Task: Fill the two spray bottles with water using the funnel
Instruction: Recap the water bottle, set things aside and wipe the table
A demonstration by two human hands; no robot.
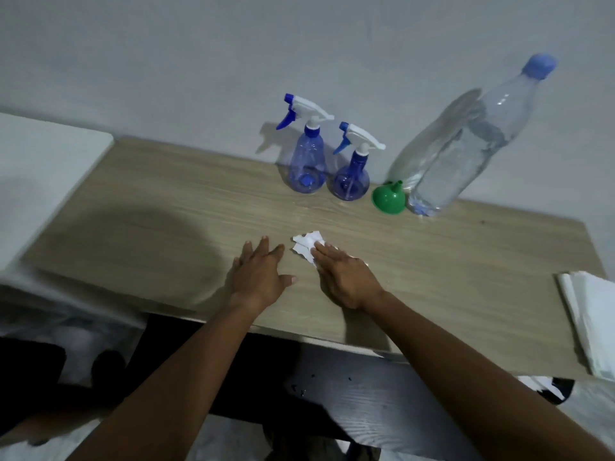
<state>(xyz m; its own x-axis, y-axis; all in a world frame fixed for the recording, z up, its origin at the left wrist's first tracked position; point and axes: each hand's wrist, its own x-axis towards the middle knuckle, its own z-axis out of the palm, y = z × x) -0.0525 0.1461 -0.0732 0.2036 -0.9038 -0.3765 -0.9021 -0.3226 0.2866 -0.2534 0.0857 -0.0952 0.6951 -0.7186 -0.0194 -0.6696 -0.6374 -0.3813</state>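
Note:
Two blue spray bottles stand side by side at the back of the wooden table [139,214], the taller one [307,161] left of the rounder one [352,174], both with white-and-blue trigger heads on. A green funnel [388,200] lies wide end down to their right. Beside it stands a large clear water bottle [466,151] with a blue cap, holding water. My left hand [259,277] rests flat on the table with its fingers spread. My right hand [346,277] presses a crumpled white tissue [307,243] against the tabletop with straight fingers.
A stack of white tissues [589,321] lies at the table's right edge. A white surface [40,168] adjoins the table on the left. The wall rises directly behind the bottles. A dark lower shelf [366,394] shows under the table's front edge.

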